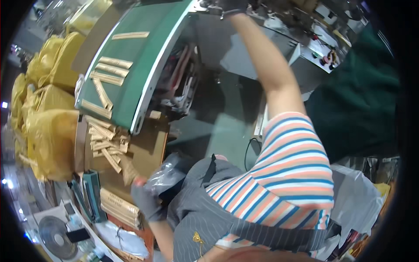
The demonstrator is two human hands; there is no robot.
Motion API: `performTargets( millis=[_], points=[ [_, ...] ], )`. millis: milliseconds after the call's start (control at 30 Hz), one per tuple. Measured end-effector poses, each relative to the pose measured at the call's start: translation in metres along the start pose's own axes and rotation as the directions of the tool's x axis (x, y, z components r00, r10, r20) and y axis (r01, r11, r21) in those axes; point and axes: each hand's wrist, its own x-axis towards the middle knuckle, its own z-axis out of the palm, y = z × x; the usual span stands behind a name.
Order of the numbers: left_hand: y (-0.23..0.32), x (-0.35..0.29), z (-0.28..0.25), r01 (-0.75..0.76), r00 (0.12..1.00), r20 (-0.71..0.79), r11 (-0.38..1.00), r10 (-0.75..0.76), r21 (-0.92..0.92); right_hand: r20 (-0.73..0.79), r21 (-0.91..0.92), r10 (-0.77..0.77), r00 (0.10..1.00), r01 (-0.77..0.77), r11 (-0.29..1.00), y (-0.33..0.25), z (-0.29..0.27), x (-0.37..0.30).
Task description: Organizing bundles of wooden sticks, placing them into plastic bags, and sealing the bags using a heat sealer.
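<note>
The gloved left hand (pixel 148 201) sits by the near edge of the counter (pixel 147 150). The right arm (pixel 268 61) stretches far forward, the gloved right hand (pixel 233 6) partly out of view.

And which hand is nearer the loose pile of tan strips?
Left. The left hand is close to the pile, just below it; the right hand is far off, at the top edge.

Got a conveyor belt (pixel 150 48) at 10 o'clock, packets (pixel 112 70) on it. Then at 9, a heap of packets (pixel 104 143) on the table (pixel 146 153), right off the belt's lower end, with bags (pixel 52 139) further out past it. Down around 8, a stack of cartons (pixel 118 204), plus a fan (pixel 56 236) beyond. Left hand (pixel 148 203) at 7, just right of the cartons. Right hand (pixel 234 6) way up at 12. Plastic sheeting (pixel 354 196) at 4.
</note>
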Motion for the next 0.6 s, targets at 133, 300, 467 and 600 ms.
performTargets(
  millis=[133, 300, 467, 600],
  points=[
    [-0.044, -0.010, -0.064, 0.318, 0.917, -0.026, 0.769, -0.398, -0.554, 0.340, -0.662, 0.114, 0.933, 0.152, 0.734, 0.131, -0.063, -0.011],
    [-0.011, -0.016, -0.072, 0.185, 0.883, -0.320, 0.881, -0.344, -0.435, 0.308, -0.861, 0.853, 0.421, -0.257, 0.438, 0.136, -0.146, -0.056],
    [0.020, -0.003, -0.026, 0.146, 0.960, -0.152, 0.883, -0.236, -0.445, 0.060, -0.607, 0.223, 0.973, -0.142, 0.782, 0.158, -0.122, -0.085],
    [0.043, -0.010, 0.036, 0.324, 0.945, 0.202, 0.810, -0.256, -0.489, 0.966, 0.243, 0.015, 0.258, -0.927, 0.284, -0.129, -0.058, -0.126]
  ],
)
